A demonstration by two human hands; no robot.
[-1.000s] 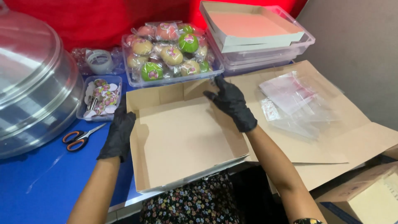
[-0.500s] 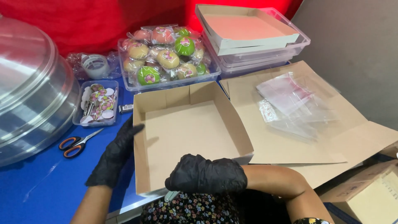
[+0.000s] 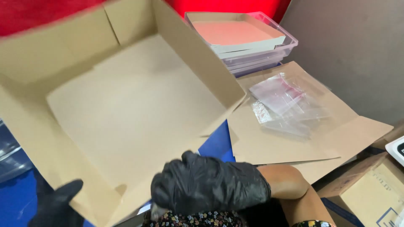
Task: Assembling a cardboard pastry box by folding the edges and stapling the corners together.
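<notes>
Tilting kraft box (image 3: 126, 113), nothing inside; R hand (image 3: 210, 189) fingers gripping front edge, L hand (image 3: 57, 206) fingers' grip unclear.

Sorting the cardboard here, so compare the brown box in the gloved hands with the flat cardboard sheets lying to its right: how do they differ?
The brown box is folded up with standing walls; the flat cardboard sheets lie unfolded on the table. The box is tilted up toward the camera, with the left hand and right hand at its near edge; nothing touches the sheets. The box is empty inside, while clear plastic bags rest on the sheets. Both are the same plain tan cardboard.
</notes>
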